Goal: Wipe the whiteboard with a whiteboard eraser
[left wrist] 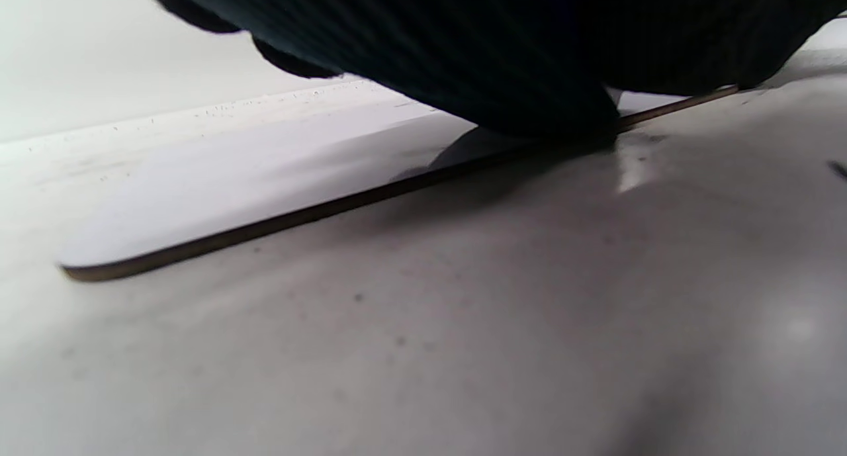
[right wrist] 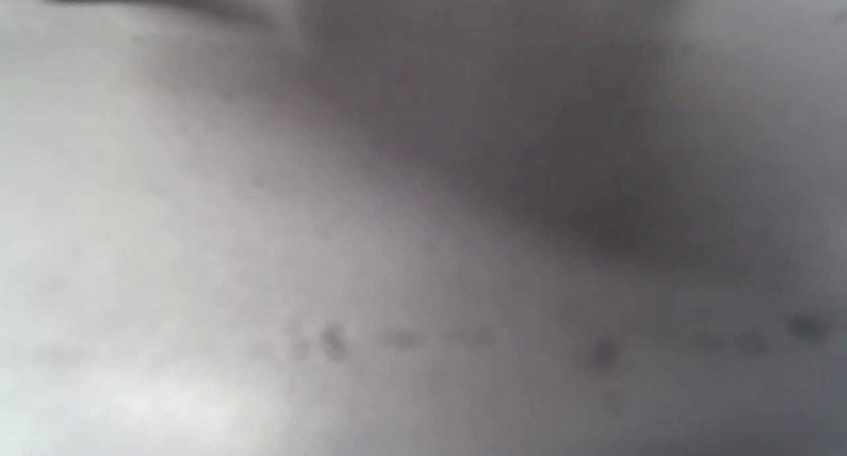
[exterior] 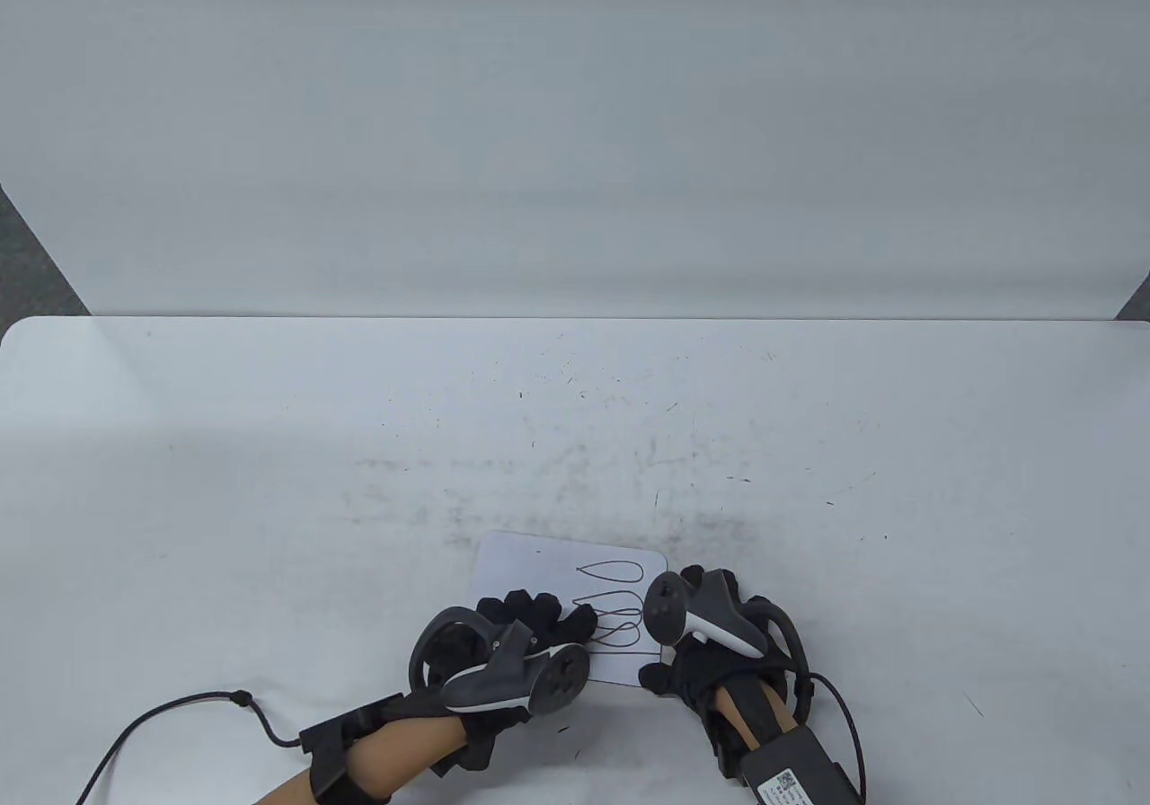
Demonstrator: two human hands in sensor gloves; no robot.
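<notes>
Two hands are working low at the near edge of the tabletop (exterior: 269, 446), and between them lies the small whiteboard (exterior: 539, 562).

On the left side, my left hand (exterior: 530, 625) rests on the near left part of the whiteboard. Its fingers (exterior: 539, 612) are spread flat on the surface and hold nothing; they only press the board down. In the left wrist view the dark glove (left wrist: 503, 59) sits on the board's edge (left wrist: 265, 228), and the thin board lies flat on the tabletop.

In the middle, the whiteboard carries some drawn loops (exterior: 615, 603), dark lines that are not wiped yet. The loops are just beside my left fingertips.

On the right side, my right hand (exterior: 710, 652) is at the board's right edge, touching it or very near. The tracker covers the fingers, so I cannot tell how far this hand is open or if it holds something. The right wrist view is only a blur of grey surface and does not help. I do not see the whiteboard eraser in any view; maybe it is under this hand, but I cannot say.

I judge that the task is at the beginning: the board is held steady and the wiping is not done. The next move calls for the eraser to be pressed flat on the loops and pulled across them, while my left hand keeps the light board from sliding.
</notes>
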